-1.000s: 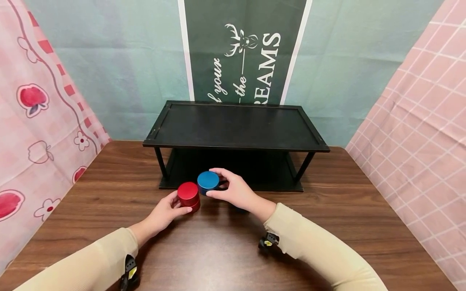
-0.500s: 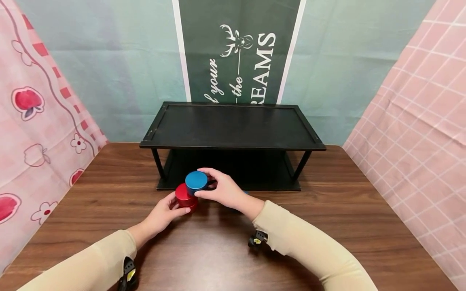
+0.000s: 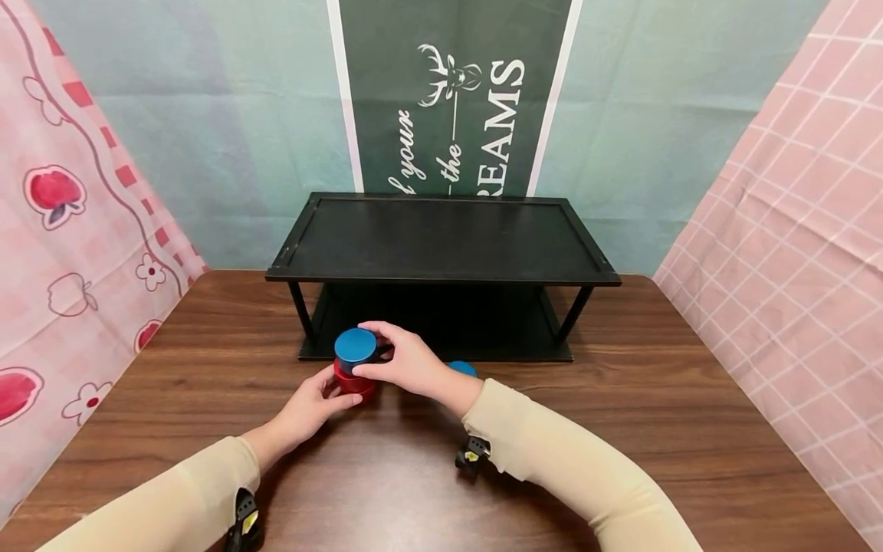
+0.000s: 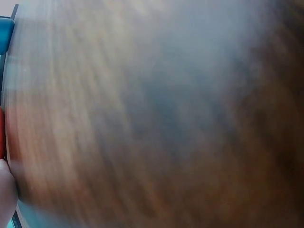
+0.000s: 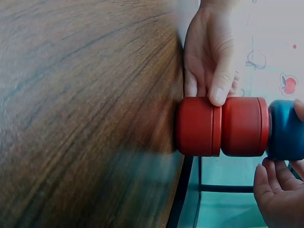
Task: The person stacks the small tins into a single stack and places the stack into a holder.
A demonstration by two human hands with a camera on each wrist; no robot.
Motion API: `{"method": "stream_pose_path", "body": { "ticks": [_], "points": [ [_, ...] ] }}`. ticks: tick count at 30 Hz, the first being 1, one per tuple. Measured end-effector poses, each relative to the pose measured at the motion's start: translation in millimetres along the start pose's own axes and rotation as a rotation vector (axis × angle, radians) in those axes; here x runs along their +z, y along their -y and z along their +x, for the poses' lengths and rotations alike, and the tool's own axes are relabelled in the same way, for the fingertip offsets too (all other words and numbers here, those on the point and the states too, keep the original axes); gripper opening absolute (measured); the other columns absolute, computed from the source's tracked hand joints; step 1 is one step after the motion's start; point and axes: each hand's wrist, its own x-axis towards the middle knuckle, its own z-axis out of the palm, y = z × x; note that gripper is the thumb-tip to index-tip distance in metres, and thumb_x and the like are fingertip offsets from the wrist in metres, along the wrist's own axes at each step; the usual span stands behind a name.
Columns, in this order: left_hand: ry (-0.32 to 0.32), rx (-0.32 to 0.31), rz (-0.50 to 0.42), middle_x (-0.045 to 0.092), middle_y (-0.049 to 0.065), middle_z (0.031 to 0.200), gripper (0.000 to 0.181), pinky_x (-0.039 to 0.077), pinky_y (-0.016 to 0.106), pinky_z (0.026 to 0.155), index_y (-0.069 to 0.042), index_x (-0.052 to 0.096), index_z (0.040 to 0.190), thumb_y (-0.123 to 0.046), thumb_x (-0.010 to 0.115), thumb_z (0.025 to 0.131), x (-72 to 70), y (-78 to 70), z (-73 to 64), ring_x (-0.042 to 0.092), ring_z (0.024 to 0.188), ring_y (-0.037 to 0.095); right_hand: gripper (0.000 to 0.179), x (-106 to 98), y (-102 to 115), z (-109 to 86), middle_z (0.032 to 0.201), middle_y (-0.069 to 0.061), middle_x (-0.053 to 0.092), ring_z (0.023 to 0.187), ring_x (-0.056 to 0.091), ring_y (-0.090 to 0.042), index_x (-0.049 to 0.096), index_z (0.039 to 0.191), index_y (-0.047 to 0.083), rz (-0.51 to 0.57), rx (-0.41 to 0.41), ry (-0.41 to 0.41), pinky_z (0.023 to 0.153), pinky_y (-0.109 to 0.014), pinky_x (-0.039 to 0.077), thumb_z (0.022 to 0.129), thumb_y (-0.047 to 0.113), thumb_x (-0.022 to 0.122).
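Note:
Two round red tins, the lower red tin [image 5: 194, 126] and the upper red tin [image 5: 241, 126], form an upright stack on the table in front of the shelf. My left hand [image 3: 305, 408] holds the lower one between thumb and fingers. Directly over the stack is a blue tin [image 3: 355, 346], pinched at its sides by my right hand [image 3: 408, 366]. In the right wrist view its bottom meets the upper red lid or lies a hair off it; I cannot tell which. The left wrist view is mostly blurred tabletop, with slivers of tins at its left edge.
Another blue tin [image 3: 462, 369] stands beyond my right wrist, partly hidden by it. A black two-tier shelf [image 3: 441, 241] occupies the back of the wooden table [image 3: 372, 491]. Fabric curtains [image 3: 773, 207] enclose the sides and back.
My right hand has carried the blue tin leftward, from beside the red stack to directly over it. The left hand keeps its hold. The other blue tin has come into sight behind the right wrist.

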Motion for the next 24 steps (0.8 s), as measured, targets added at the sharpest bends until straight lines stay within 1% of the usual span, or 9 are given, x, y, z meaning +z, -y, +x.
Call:
{"method": "stream_pose_path", "body": {
  "ticks": [2, 6, 10, 14, 16, 19, 24],
  "points": [
    [0.001, 0.005, 0.009, 0.051, 0.019, 0.129, 0.054, 0.036, 0.034, 0.101, 0.004, 0.045, 0.132, -0.009, 0.068, 0.085, -0.2, -0.1, -0.1, 0.046, 0.121, 0.031, 0.061, 1, -1, 1.1, 0.123, -0.004, 0.056, 0.102, 0.054, -0.016, 0.049, 0.133, 0.011, -0.002, 0.002, 0.005, 0.084, -0.02, 0.048, 0.08, 0.025, 0.075],
    [0.009, -0.003, 0.023, 0.051, 0.019, 0.131, 0.054, 0.032, 0.046, 0.103, 0.003, 0.045, 0.132, -0.011, 0.068, 0.085, -1.3, -2.2, -0.1, 0.045, 0.123, 0.031, 0.062, 2, 0, 1.9, 0.124, -0.004, 0.055, 0.103, 0.054, -0.016, 0.049, 0.133, 0.011, -0.024, 0.002, 0.011, 0.085, -0.023, 0.049, 0.08, 0.025, 0.075],
    [0.015, -0.022, 0.025, 0.05, 0.019, 0.131, 0.055, 0.032, 0.045, 0.103, 0.002, 0.044, 0.133, -0.012, 0.068, 0.086, -1.0, -3.9, -0.5, 0.044, 0.123, 0.032, 0.062, 2, 2, 2.0, 0.124, -0.005, 0.055, 0.103, 0.055, -0.016, 0.048, 0.134, 0.009, -0.036, -0.009, 0.016, 0.085, -0.025, 0.05, 0.079, 0.023, 0.076],
    [0.021, -0.02, 0.022, 0.05, 0.019, 0.131, 0.054, 0.034, 0.043, 0.102, 0.001, 0.045, 0.132, -0.012, 0.068, 0.086, -0.2, -3.4, -0.8, 0.046, 0.122, 0.032, 0.064, 2, 3, 1.3, 0.123, -0.007, 0.055, 0.102, 0.055, -0.016, 0.047, 0.135, 0.008, -0.047, -0.014, 0.03, 0.084, -0.025, 0.05, 0.079, 0.023, 0.076],
    [0.019, -0.016, 0.017, 0.051, 0.019, 0.13, 0.053, 0.035, 0.042, 0.102, 0.002, 0.046, 0.132, -0.012, 0.068, 0.085, 0.3, -2.4, -0.6, 0.046, 0.122, 0.031, 0.068, 0, 3, -0.2, 0.125, -0.007, 0.054, 0.104, 0.054, -0.016, 0.043, 0.137, 0.009, -0.051, -0.01, 0.048, 0.085, -0.026, 0.05, 0.079, 0.024, 0.075],
    [0.015, -0.013, 0.022, 0.052, 0.018, 0.129, 0.053, 0.034, 0.043, 0.102, 0.002, 0.046, 0.131, -0.012, 0.069, 0.085, 0.6, -1.2, 0.0, 0.046, 0.122, 0.03, 0.072, -6, 3, -4.9, 0.129, -0.007, 0.052, 0.11, 0.053, -0.017, 0.039, 0.14, 0.01, -0.057, -0.014, 0.067, 0.089, -0.03, 0.049, 0.08, 0.026, 0.075],
    [-0.004, -0.035, 0.057, 0.052, 0.019, 0.128, 0.055, 0.033, 0.047, 0.103, 0.002, 0.046, 0.131, -0.014, 0.069, 0.085, -1.9, -0.4, -0.5, 0.044, 0.123, 0.032, 0.073, -24, -6, -16.5, 0.131, -0.006, 0.053, 0.115, 0.051, -0.018, 0.038, 0.14, 0.009, -0.08, -0.037, 0.043, 0.091, -0.04, 0.047, 0.079, 0.024, 0.076]
  ]
}}
